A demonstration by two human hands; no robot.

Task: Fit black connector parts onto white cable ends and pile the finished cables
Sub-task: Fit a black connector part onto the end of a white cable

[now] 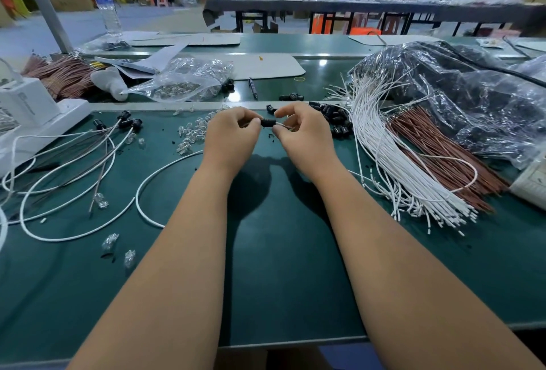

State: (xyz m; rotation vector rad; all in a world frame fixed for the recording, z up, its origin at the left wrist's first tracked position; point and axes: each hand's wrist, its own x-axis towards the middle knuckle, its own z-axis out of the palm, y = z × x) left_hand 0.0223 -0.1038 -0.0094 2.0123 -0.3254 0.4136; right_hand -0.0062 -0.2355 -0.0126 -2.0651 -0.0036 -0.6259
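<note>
Head view: a black connector part (268,123) is pinched from both sides above the green surface (280,251), in the narrow grip of the left hand (233,136) and right hand (301,136), left of the white cable bundle (393,160).

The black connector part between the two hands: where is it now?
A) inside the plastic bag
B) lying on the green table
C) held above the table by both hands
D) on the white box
C: the fingers of the left hand and the right hand pinch the black connector part above the green table.
</note>
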